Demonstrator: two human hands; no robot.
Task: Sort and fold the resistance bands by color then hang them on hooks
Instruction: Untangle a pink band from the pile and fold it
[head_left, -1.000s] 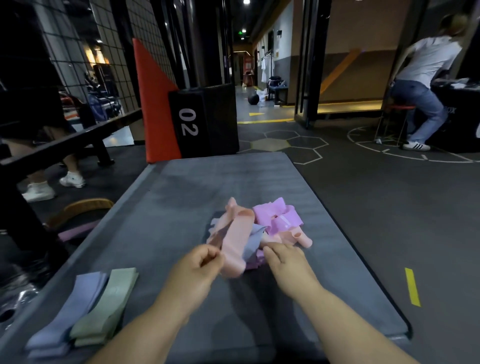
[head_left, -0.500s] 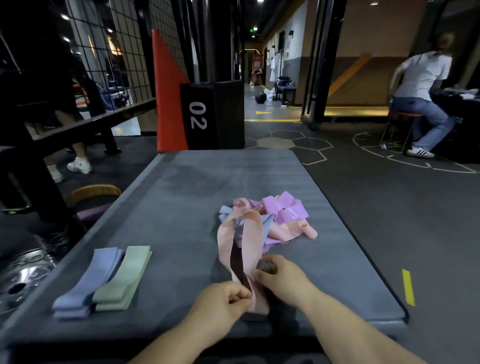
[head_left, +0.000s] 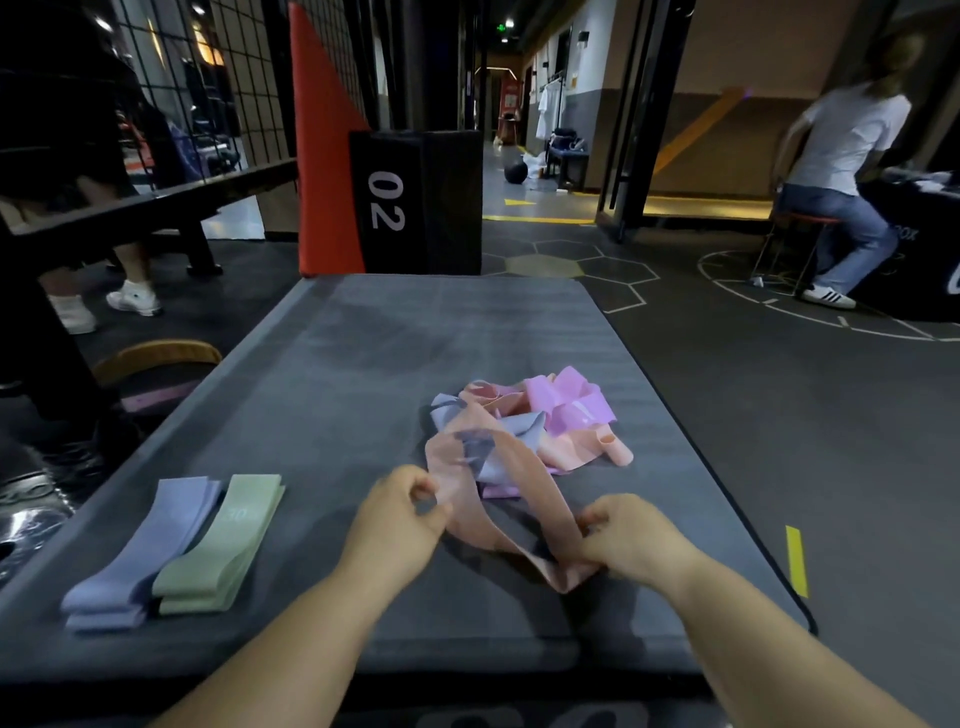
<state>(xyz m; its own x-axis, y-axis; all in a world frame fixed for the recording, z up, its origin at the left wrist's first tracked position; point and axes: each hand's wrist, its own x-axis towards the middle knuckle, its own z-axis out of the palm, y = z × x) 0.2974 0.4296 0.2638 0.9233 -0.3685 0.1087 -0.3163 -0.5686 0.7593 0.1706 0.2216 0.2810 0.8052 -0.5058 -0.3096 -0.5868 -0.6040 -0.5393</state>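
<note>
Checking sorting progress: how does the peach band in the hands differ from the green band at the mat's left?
The peach band is an open, twisted loop; the green band lies folded flat. The left hand and right hand pinch the peach band; nothing touches the green band. The peach band reaches the mixed pile; the green band sits beside a folded lilac band. Both are wide pastel bands.

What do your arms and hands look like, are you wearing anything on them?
No sleeves show: the left forearm and right forearm are bare right down to the bottom edge of the picture. The left hand and right hand have no gloves on. I can't see a watch, bracelet or ring on either one.
</note>
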